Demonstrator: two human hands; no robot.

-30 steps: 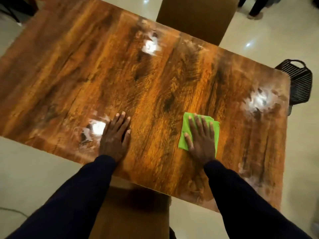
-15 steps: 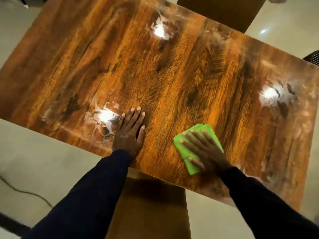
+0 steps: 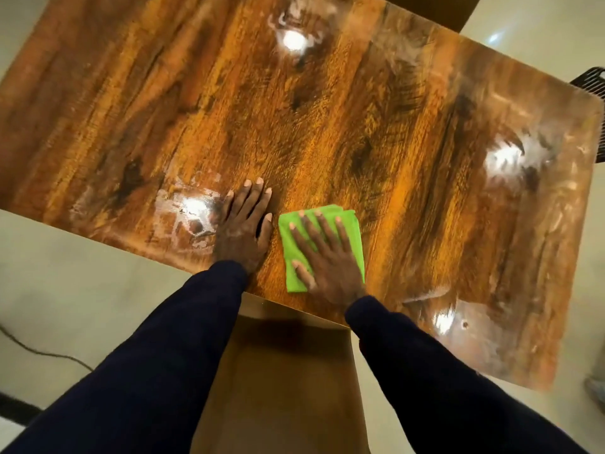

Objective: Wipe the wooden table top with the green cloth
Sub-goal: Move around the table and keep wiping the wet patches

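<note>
Cloth (image 3: 322, 224): folded, at 6 o'clock near the surface (image 3: 360, 109) edge.
Right hand (image 3: 327, 257): your grip is spread flat, pressing cloth.
Left hand (image 3: 244, 224): spread flat, bracing.
Tip: keep even pressure; overlap strokes toward smears at 3 o'clock.

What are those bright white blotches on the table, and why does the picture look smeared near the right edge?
Head view: the white blotches are glare from overhead lights on the glossy wooden table top, the brightest near the far edge; hazy smears surround them. The right side is motion-blurred, the wide lens bows the table's edges, and the green cloth under the right hand stays fairly sharp.
</note>
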